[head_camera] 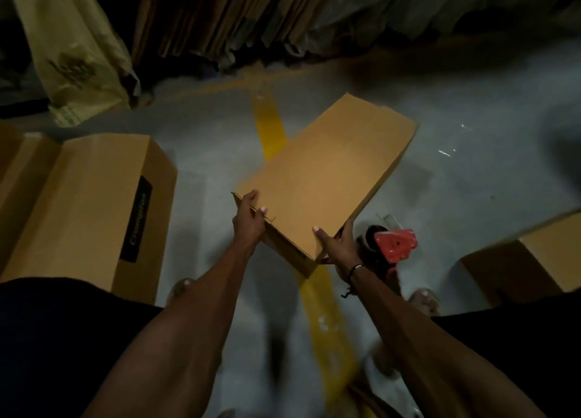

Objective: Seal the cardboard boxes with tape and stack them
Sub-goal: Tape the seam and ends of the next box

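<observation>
Two hands hold a flattened cardboard box tilted above the floor: left hand pinching its near edge, right hand gripping the corner, apparently to open it. A red tape dispenser waits just beside.

A dim storage space, lit weakly from above, with small glints on the pale grey concrete floor out to the right of the right hand. A yellow painted line runs along the floor from beyond the hands back underneath them. Far ahead of both hands, flattened cardboard sheets stand packed upright along the back, with crumpled clear plastic wrap beside them. Ahead of the left hand and further left, a printed yellowish bag leans.
</observation>
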